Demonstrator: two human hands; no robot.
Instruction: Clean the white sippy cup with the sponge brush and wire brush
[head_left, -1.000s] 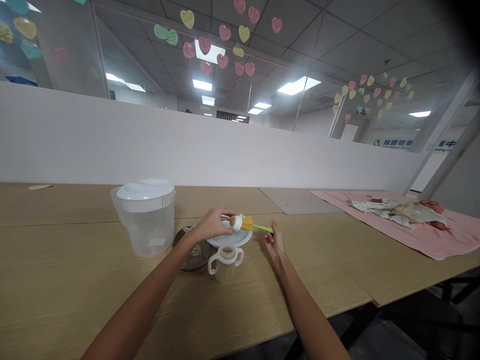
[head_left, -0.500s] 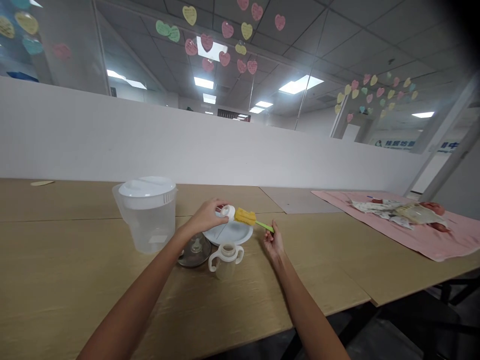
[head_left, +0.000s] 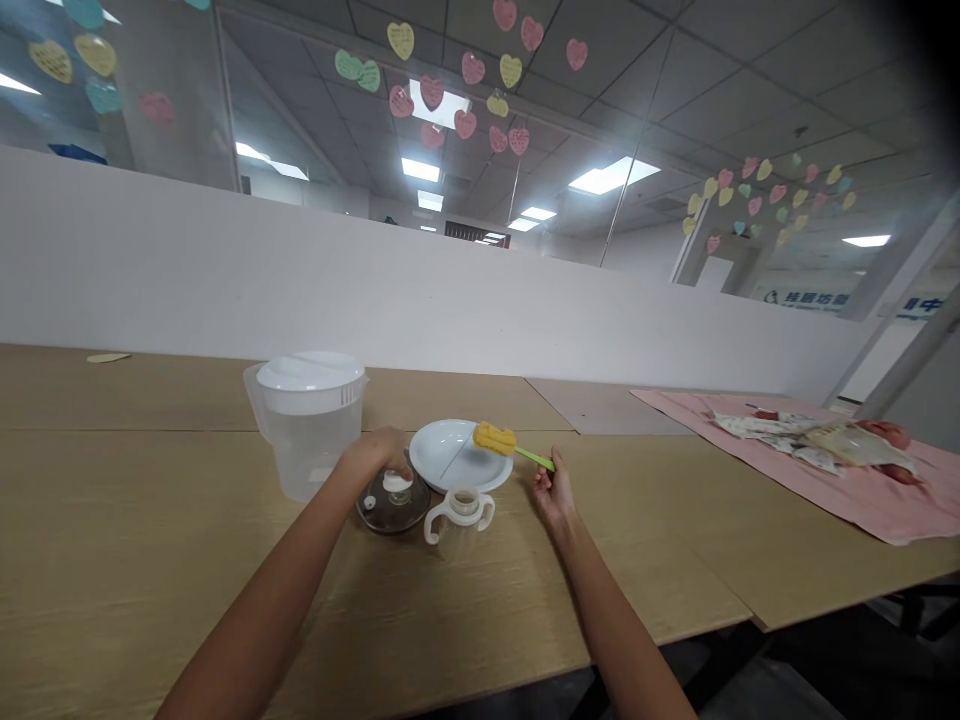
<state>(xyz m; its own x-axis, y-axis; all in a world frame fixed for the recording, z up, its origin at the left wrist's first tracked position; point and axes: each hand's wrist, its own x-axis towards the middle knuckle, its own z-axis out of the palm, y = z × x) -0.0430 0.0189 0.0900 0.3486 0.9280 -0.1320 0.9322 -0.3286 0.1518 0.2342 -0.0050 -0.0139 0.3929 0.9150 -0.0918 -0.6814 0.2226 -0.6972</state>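
Note:
My right hand (head_left: pixel 553 490) is closed round the green handle of a sponge bottle brush (head_left: pixel 495 439), its yellow sponge head over a white plate (head_left: pixel 427 462). At the dark, see-through round dish (head_left: pixel 390 518), my left hand (head_left: pixel 381 452) reaches down with fingers closed on a white bottle collar (head_left: pixel 397 482); its fingertips are partly hidden. A clear nipple (head_left: pixel 400 497) shows just below the collar, and a small white piece (head_left: pixel 369 503) lies on the same dish. Nearer me, a clear baby bottle (head_left: pixel 459 522) with two white handles stands upright, without a top.
A large clear pitcher (head_left: pixel 311 440) with a white lid stands at the left. On the right, a pink cloth (head_left: pixel 810 495) bears a baby doll (head_left: pixel 847 440) and some fabric. Behind the table (head_left: pixel 360 630) rises a white partition wall (head_left: pixel 450 310).
My left hand has moved left and down from the sponge head to the dark dish, taking the white collar with it. My right hand keeps the brush over the plate. The view has shifted slightly.

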